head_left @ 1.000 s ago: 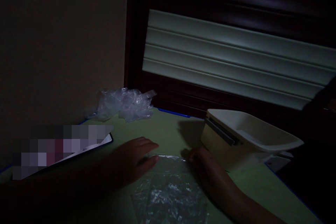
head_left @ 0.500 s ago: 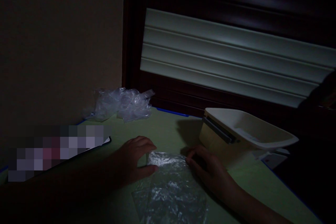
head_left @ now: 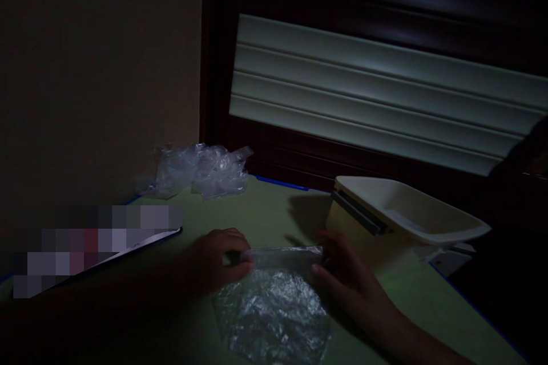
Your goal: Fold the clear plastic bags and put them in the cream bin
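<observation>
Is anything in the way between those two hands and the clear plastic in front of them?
Nothing visible: the left hand is at the far left corner of the clear plastic, the right hand at its far right. The pale bin stands beyond the right hand; the crumpled plastic pile lies farther back, left.

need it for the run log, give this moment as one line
left hand: at bag's left edge | right hand: at bag's right edge | clear bag: on green tabletop | bin: right
</observation>
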A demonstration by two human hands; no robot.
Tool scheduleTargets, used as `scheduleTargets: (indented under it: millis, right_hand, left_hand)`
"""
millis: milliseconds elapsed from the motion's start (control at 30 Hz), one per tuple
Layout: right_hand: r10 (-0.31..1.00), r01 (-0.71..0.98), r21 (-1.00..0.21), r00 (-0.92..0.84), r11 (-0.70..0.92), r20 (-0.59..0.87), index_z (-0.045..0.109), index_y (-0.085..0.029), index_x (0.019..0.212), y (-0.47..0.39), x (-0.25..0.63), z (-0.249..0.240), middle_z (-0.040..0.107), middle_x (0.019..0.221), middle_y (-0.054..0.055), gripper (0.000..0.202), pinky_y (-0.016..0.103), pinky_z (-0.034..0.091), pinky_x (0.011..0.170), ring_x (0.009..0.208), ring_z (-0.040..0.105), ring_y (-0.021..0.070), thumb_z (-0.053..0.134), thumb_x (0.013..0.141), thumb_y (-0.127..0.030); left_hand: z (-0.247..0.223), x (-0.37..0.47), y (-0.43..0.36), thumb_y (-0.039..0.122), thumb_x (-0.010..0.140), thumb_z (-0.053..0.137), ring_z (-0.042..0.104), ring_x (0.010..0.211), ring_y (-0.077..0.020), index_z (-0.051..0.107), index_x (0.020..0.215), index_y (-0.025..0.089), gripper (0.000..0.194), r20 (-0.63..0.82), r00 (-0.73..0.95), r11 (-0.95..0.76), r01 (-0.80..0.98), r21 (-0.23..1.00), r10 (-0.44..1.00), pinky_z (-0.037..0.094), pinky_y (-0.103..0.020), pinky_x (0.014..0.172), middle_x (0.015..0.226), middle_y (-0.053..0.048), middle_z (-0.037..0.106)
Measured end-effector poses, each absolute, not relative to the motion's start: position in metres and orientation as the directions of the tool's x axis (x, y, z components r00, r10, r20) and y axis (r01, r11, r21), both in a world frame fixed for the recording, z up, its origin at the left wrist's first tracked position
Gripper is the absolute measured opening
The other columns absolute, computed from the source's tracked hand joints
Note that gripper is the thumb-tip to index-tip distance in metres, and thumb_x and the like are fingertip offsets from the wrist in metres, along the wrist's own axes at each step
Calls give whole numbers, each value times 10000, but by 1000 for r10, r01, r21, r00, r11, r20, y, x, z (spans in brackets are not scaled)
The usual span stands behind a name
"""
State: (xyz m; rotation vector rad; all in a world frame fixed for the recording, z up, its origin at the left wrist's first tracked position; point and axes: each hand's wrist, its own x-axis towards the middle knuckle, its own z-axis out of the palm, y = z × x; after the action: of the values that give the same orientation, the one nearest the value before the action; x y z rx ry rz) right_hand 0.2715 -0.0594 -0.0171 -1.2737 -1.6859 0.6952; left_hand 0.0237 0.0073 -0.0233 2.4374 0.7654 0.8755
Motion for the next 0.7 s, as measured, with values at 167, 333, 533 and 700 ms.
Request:
scheduleTargets:
  millis: [167,333,533,700]
  right_hand:
    - [973,355,-915,-189,191,130,539,-177,842,-52,277,-17,534,672,-8,258,257,463,585,617,538,127,613,734,-399]
    - [973,401,-892,-180,209,147,542,-181,698,-50,279,-16,523,616,-14,230,241,448,539,562,506,110,612,718,-399]
    - [981,464,-866,-126,190,148,536,-174,661,-51,280,-19,528,573,-12,243,226,420,474,523,494,109,588,735,-399]
    - [978,527,-825,-149,204,146,552,-175,725,-51,280,-17,555,625,5,242,251,436,510,571,523,130,528,769,-412]
  left_hand:
    - [-23,22,9,233,738,527,554,649,-123,570,637,147,139,421,597,-715,426,555,683,416,-225,609,681,-3,579]
    - [-18,24,7,210,738,528,562,646,-128,568,631,150,129,409,606,-717,445,536,682,429,-239,615,667,1,585]
    - [-15,23,6,184,697,587,574,680,-137,611,717,142,52,405,654,-743,387,546,638,441,-251,636,722,-21,613]
    - [-20,23,7,124,719,538,561,677,-132,606,717,147,72,484,688,-820,302,486,541,435,-245,628,690,-17,607]
